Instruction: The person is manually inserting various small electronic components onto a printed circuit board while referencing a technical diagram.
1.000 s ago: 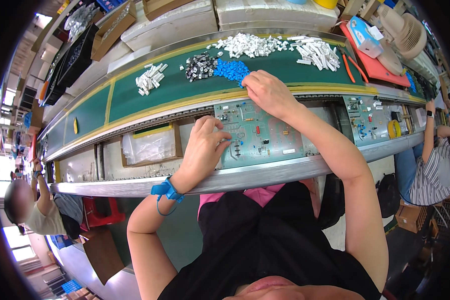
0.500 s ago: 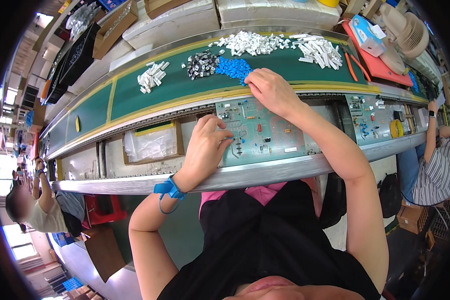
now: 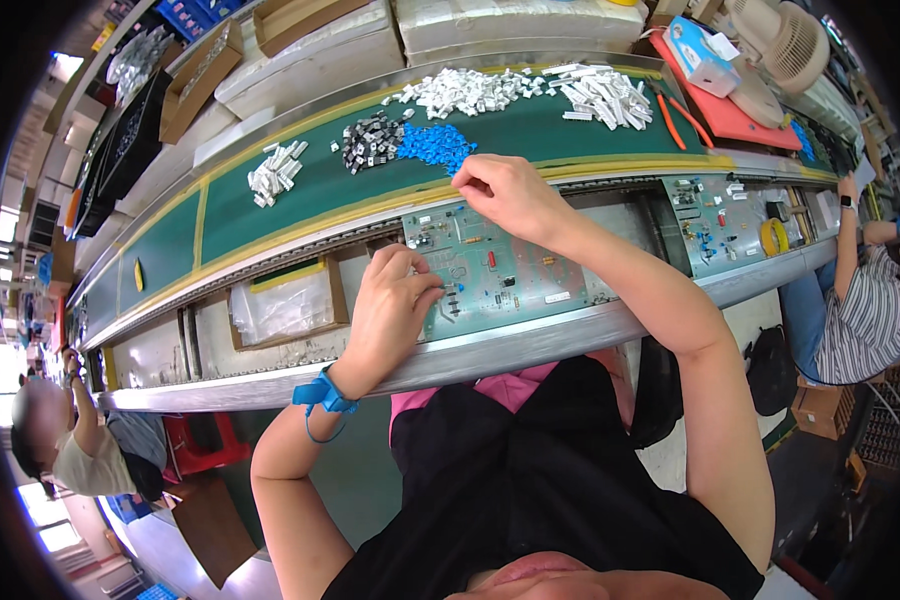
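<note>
My left hand [image 3: 385,310], with a blue wrist strap [image 3: 325,393], rests over the left end of a green circuit board [image 3: 480,313]. Its thumb and fingers are curled close together at the board's surface; whatever they hold is too small to make out. My right hand [image 3: 518,197] is closed in a pinch above the board's far edge, just nearer to me than a pile of small blue components [image 3: 435,145]. Its fingertips hide anything between them. The board carries several small parts, among them a red component [image 3: 491,259].
Black parts [image 3: 372,141], white connectors [image 3: 470,92] and longer white pieces [image 3: 607,97] lie on the green belt [image 3: 300,215]. Orange-handled pliers [image 3: 673,122] lie farther right. A second board [image 3: 715,225] sits along the rail, near a co-worker in stripes [image 3: 865,325].
My right hand has drawn back from the blue pile toward the board, its fingers still pinched. My left hand stays at the board's left end. The whole view has shifted slightly.
</note>
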Available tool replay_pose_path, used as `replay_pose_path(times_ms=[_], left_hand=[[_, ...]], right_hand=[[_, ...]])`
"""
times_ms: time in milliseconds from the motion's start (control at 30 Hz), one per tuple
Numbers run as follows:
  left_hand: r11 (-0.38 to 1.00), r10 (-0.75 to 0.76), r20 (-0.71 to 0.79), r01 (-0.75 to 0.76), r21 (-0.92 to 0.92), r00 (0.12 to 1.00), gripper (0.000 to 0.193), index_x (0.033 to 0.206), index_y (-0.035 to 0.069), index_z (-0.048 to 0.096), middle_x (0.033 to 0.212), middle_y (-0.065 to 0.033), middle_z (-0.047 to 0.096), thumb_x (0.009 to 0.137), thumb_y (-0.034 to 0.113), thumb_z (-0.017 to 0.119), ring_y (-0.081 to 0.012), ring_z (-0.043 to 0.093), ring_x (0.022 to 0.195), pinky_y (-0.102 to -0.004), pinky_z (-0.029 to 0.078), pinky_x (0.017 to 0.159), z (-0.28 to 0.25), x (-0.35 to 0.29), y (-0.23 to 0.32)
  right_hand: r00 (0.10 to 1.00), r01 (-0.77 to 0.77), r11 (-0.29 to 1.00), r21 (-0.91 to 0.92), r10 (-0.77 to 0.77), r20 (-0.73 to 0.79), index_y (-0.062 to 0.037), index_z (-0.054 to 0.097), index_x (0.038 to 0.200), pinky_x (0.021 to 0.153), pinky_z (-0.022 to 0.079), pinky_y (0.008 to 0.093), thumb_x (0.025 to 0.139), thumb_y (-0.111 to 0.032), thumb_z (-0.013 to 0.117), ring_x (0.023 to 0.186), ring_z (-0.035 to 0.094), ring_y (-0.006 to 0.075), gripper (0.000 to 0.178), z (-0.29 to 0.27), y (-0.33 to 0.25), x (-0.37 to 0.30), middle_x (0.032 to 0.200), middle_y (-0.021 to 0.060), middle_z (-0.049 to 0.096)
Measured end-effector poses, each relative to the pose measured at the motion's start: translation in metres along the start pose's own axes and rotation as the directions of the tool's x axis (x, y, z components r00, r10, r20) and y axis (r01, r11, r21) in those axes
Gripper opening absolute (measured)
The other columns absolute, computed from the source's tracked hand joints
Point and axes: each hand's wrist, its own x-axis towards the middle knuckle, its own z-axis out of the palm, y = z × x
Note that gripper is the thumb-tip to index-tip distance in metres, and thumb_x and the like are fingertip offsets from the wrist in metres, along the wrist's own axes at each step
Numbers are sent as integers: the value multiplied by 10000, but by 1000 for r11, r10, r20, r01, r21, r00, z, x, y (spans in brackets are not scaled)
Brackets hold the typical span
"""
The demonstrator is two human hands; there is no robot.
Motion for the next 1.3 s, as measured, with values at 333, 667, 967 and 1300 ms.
replay_pose_path(times_ms=[333, 667, 967, 1300], left_hand=[[1000, -9, 43, 8, 14, 999, 146, 818, 39, 691, 888, -70, 567, 673, 51, 697, -279, 504, 975, -384, 430, 824, 1, 1, 0], [998, 12, 26, -13, 60, 1000, 136, 800, 38, 690, 888, -66, 571, 666, 61, 704, -273, 506, 974, -382, 427, 818, -1, 3, 0], [997, 9, 26, -11, 77, 1000, 127, 797, 40, 691, 890, -64, 574, 673, 66, 702, -267, 508, 978, -376, 424, 821, -1, 4, 0], [997, -56, 65, 53, 57, 996, 144, 817, 46, 683, 900, -62, 581, 680, 73, 713, -272, 505, 988, -370, 430, 840, 0, 6, 2]], right_hand=[[1000, -7, 1000, 18, 7, 24, 18, 594, 878, 602, 470, 303, 815, -38, 591, 660, 598, 197, 84, -2, 1, -2, 780, 110, 615], [998, -55, 997, 44, 54, 27, 2, 593, 849, 657, 480, 387, 803, -63, 570, 758, 614, 327, 82, -5, -1, -3, 821, 150, 634], [998, -51, 998, 37, 51, 27, 1, 593, 848, 648, 481, 384, 805, -61, 570, 745, 616, 324, 79, -3, 1, -3, 819, 153, 634], [997, -56, 996, 73, 52, 59, 25, 598, 888, 604, 471, 276, 820, -34, 592, 665, 591, 145, 89, -5, -4, -6, 788, 94, 628]])
